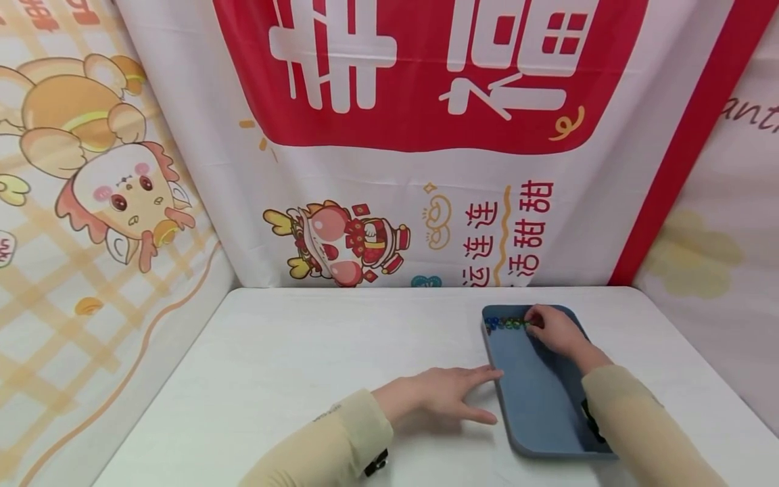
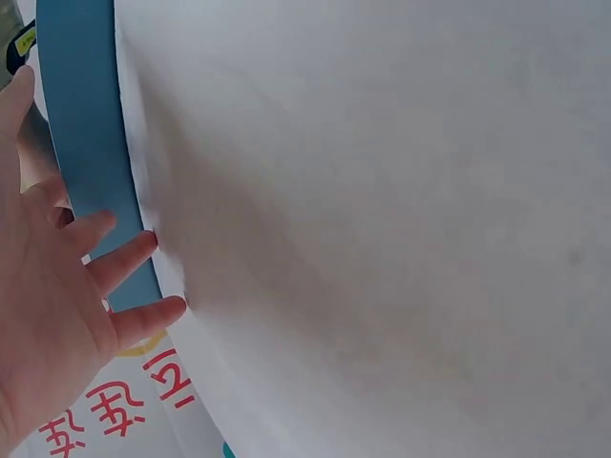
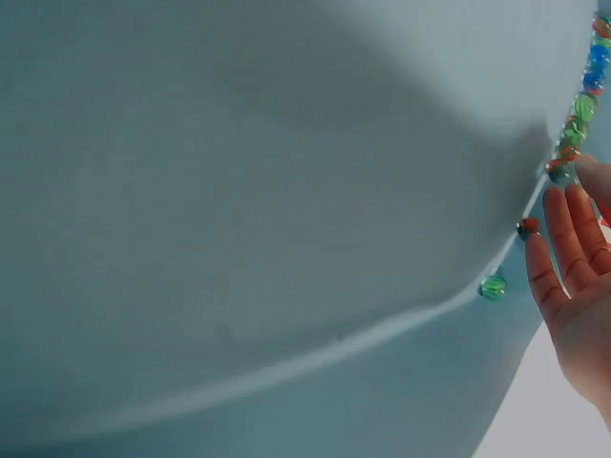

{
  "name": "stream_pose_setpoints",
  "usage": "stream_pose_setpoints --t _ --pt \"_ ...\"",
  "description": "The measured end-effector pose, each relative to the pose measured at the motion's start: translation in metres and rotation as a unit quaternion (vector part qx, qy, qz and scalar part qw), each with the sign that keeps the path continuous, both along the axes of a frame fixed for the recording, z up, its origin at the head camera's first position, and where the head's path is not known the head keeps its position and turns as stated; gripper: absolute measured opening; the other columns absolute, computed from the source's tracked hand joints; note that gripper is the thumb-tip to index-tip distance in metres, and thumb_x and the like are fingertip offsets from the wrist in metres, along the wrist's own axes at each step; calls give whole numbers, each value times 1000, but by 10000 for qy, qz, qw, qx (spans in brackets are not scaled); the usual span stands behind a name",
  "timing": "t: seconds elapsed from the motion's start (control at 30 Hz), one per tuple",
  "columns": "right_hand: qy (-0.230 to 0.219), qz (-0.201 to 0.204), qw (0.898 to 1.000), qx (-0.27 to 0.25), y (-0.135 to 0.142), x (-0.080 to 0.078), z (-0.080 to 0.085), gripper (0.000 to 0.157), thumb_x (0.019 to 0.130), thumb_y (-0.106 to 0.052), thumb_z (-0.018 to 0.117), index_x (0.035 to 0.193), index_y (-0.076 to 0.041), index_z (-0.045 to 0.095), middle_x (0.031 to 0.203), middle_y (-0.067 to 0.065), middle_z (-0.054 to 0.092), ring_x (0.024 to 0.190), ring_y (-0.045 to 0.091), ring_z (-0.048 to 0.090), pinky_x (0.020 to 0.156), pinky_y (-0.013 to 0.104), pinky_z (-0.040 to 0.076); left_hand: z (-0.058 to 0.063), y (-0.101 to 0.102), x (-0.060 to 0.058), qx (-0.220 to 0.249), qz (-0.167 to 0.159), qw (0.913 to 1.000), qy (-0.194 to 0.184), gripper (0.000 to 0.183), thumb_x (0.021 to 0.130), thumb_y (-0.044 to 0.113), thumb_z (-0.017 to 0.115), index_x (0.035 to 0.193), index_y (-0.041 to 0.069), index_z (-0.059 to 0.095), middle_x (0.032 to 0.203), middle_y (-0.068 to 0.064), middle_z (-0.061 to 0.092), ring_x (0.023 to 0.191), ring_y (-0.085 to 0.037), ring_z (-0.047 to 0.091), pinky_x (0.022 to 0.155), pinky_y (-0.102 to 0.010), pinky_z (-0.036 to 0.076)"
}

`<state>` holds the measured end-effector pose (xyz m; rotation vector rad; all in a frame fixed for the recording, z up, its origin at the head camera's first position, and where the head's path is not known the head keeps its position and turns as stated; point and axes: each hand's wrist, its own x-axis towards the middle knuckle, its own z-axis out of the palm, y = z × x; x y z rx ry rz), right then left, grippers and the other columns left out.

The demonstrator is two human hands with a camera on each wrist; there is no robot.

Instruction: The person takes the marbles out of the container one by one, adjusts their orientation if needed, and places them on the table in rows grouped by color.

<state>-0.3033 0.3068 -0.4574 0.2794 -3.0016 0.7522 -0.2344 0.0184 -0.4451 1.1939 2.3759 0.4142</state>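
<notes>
A row of colourful glass marbles lies along the far inner wall of a shallow blue tray. My right hand reaches into the tray's far end, thumb and fingertips at the right part of this row. In the right wrist view it pinches a dark glass marble at the row's end. A red-brown marble lies by its fingers, and a green marble sits apart in the corner. My left hand is spread beside the tray, its extended fingertips at the left rim.
The tray stands on a white tabletop, toward the right side. A printed cloth with red and white designs hangs behind the table. Another patterned cloth covers the left side.
</notes>
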Motion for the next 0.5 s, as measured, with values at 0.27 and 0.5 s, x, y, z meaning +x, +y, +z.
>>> stream_pose_setpoints --t 0.27,0.5 --pt "178 181 9996 -158 2 4 13 13 88 0 66 99 0 59 90 10 60 81 24 56 73 45 49 7 -12 -5 306 -15 9995 -22 72 92 66 46 154 40 20 158 12 20 140 -6 27 110 -35 30" --pt "314 458 9983 -202 -10 7 28 11 89 -3 67 98 -3 62 90 7 62 82 23 59 74 44 50 17 -37 -9 676 199 9974 169 73 91 68 46 153 35 26 154 13 30 138 -5 30 110 -34 30"
